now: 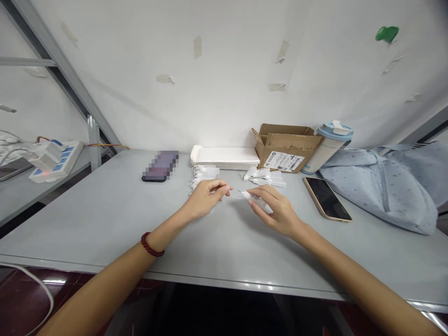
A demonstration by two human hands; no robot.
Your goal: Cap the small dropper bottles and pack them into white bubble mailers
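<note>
My left hand [209, 196] is closed in a pinch above the middle of the table; a thin white cord seems to run from its fingertips toward the right. In my right hand [275, 207], the fingers wrap round a small whitish translucent bottle [257, 199] with a fine needle-like tip pointing left at my left fingertips. My palm and fingers hide part of it. Behind my left hand lies a row of small translucent white pieces with cord loops [206, 171]. Similar white pieces [266, 177] lie in a loose pile behind my right hand.
A stack of flat white boxes [226, 155] stands against the wall, beside an open cardboard box [287, 144] and a tumbler with a blue lid [327, 147]. A phone [327, 198] and a light-blue cloth bag [381, 189] lie right; another dark phone [159, 167] lies left.
</note>
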